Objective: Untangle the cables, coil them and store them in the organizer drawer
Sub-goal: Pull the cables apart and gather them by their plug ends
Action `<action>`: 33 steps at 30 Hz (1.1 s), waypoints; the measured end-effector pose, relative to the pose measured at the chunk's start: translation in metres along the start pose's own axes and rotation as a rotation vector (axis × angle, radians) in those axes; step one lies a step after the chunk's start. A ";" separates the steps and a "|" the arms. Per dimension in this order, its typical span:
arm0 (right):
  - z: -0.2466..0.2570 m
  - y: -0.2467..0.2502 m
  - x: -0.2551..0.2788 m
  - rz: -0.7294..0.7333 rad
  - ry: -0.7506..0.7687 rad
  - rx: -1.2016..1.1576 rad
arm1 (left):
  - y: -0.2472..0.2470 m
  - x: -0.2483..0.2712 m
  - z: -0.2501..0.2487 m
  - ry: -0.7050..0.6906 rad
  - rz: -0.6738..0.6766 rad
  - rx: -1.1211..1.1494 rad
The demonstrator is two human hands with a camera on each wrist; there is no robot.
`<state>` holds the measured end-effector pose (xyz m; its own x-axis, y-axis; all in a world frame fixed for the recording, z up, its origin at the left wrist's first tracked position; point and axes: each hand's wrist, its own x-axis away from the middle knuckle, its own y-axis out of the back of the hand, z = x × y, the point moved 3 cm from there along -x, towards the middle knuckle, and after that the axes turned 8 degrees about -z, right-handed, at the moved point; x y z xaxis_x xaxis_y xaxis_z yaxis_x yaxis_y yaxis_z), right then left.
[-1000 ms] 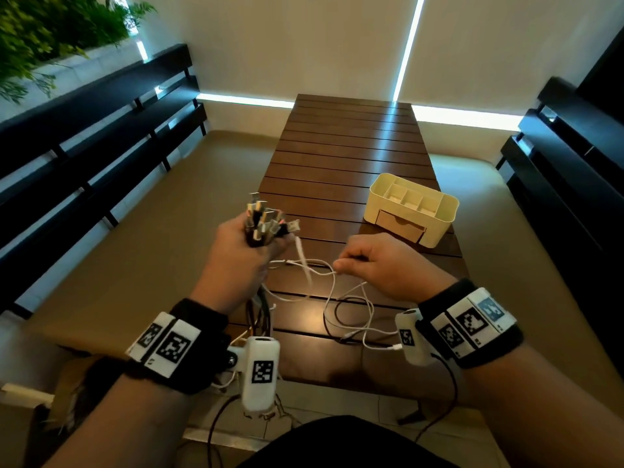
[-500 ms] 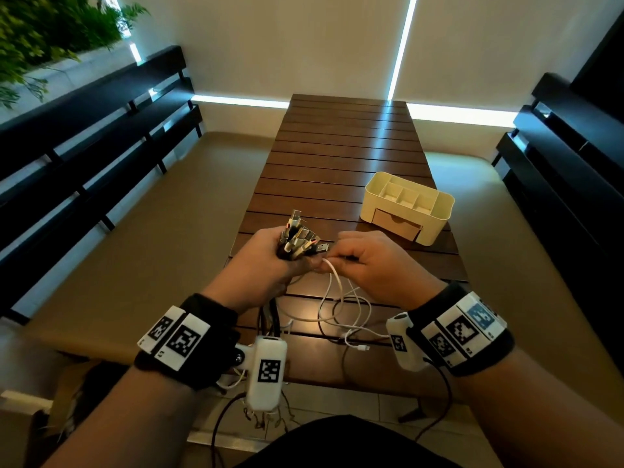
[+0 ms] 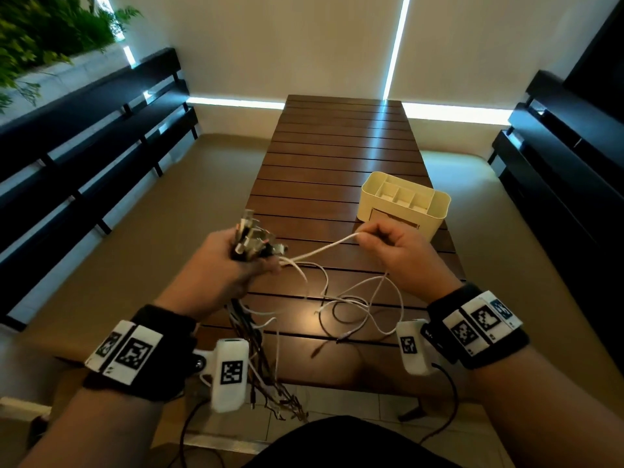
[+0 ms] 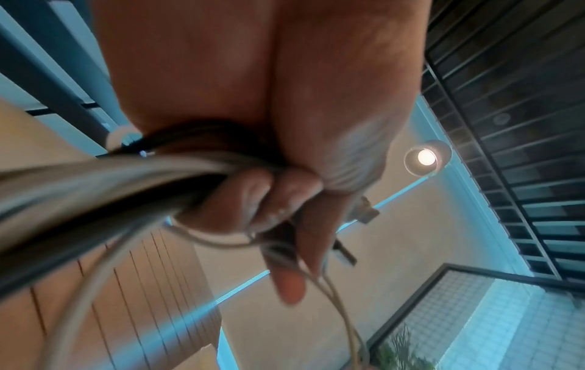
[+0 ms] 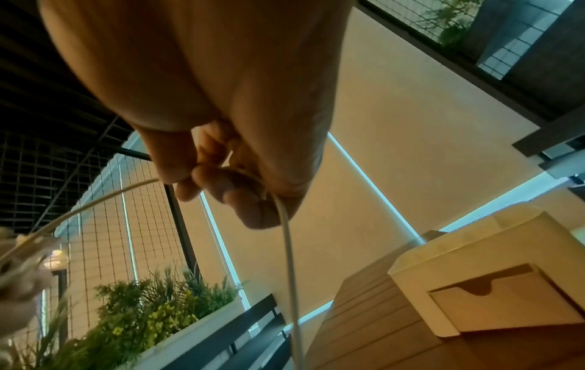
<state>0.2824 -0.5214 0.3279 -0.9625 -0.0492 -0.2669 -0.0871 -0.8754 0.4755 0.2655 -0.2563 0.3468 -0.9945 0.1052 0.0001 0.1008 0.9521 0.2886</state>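
My left hand (image 3: 233, 265) grips a thick bundle of cables (image 3: 251, 239) (image 4: 95, 182) with their plug ends sticking up above the fist; the loose tails hang below the table edge. A white cable (image 3: 324, 248) (image 5: 289, 250) runs taut from that bundle to my right hand (image 3: 388, 248), which pinches it between thumb and fingers (image 5: 221, 185) just in front of the organizer. More white and dark cable loops (image 3: 358, 305) lie on the table under the right wrist. The cream organizer (image 3: 405, 206) stands at the table's right side, its front drawer (image 5: 509, 305) closed.
The slatted wooden table (image 3: 337, 157) stretches away from me. Black benches (image 3: 84, 136) run along the left and dark furniture (image 3: 557, 157) along the right. A planter with green plants (image 3: 44, 32) sits at the far left.
My right hand has pulled away from the bundle to the right and up, drawing the white cable taut. The left hand has kept its grip on the bundle.
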 end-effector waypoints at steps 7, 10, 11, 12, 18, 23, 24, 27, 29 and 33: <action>0.024 -0.009 -0.004 0.103 0.161 0.112 | -0.024 0.001 -0.001 -0.049 0.025 -0.031; 0.032 -0.019 -0.002 0.131 0.246 0.150 | -0.033 0.001 -0.009 -0.121 0.020 -0.019; 0.035 -0.022 -0.001 0.127 0.266 0.147 | -0.037 0.001 -0.011 -0.129 0.037 -0.010; 0.035 -0.024 -0.001 0.117 0.276 0.139 | -0.040 0.002 -0.012 -0.137 0.052 -0.007; 0.020 -0.014 0.004 0.108 0.200 0.120 | -0.021 0.001 -0.008 -0.108 -0.106 0.106; -0.007 0.008 0.004 -0.039 -0.042 0.080 | 0.013 0.004 -0.005 -0.076 -0.276 0.280; -0.009 0.010 0.003 -0.071 -0.060 0.069 | 0.015 0.004 -0.005 -0.081 -0.291 0.279; -0.008 0.015 -0.001 -0.186 0.002 0.076 | 0.013 0.005 -0.001 -0.053 -0.253 0.227; -0.003 0.018 -0.004 -0.265 0.089 0.072 | 0.007 0.007 0.004 -0.023 -0.220 0.179; -0.009 0.017 -0.003 -0.206 0.279 0.289 | 0.002 0.011 0.007 -0.023 -0.208 0.130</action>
<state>0.2864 -0.5401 0.3296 -0.8147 -0.0506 -0.5777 -0.3760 -0.7122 0.5928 0.2547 -0.2512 0.3406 -0.9934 -0.0919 -0.0682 -0.1015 0.9828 0.1543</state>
